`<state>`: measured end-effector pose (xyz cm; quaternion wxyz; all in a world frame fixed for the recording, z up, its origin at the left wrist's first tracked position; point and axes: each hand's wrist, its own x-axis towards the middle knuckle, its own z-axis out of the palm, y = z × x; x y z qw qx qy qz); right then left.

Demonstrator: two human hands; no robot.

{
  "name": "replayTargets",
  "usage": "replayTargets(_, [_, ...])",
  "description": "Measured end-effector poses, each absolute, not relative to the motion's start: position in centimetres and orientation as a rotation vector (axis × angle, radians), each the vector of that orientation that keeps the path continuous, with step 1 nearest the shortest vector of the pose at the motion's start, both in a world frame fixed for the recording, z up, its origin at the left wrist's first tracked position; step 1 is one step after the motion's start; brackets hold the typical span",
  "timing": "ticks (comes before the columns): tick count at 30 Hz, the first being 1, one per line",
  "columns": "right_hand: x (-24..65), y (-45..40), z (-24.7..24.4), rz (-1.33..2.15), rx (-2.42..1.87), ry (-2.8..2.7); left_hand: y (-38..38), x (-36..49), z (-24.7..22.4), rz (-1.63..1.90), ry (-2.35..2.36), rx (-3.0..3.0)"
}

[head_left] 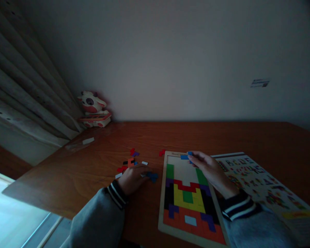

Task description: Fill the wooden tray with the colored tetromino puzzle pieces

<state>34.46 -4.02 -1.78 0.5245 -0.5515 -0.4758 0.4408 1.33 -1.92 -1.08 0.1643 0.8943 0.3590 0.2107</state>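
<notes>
the right hand (212,171) pinches a blue piece (184,157) over the board (162,206), lower right of centre; a loose pinch could drop it askew. the left hand (133,179) touches darker blue (153,177); whether its fingers grip, i cannot tell.
</notes>
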Motion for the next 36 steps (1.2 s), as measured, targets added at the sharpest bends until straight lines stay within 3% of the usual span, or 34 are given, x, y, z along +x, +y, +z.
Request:
replayTargets(5, [34.4, -4.1, -1.5, 1.046, -1.319, -1.156, -0.4, 2.1, -0.5, 0.469, 1.009, 2.467])
replayTargets(13, [34.5, -4.1, -1.7, 1.031, -1.316, -1.139, 2.8, 4.8, 2.3, -0.116, 0.929, 2.491])
replayTargets(24, [34.6, -4.1, -1.3, 1.051, -1.318, -1.099, 3.3, 6.2, 4.4, -0.421, 1.013, 2.43])
replayTargets(29, [34.6, -4.2, -1.5, 1.055, -1.308, -1.098, 4.3, 6.8, 5.0, -0.09, 1.009, 2.288])
replayTargets(34, [34.7, -3.7, -1.7, 1.015, -1.317, -1.222, 5.0, 11.0, 1.7, 0.867, 0.865, 1.911])
replayTargets(36, [34.7, -3.2, -1.6, 0.999, -1.321, -1.3, 4.7, 12.5, -0.2, 1.045, 0.814, 1.726])
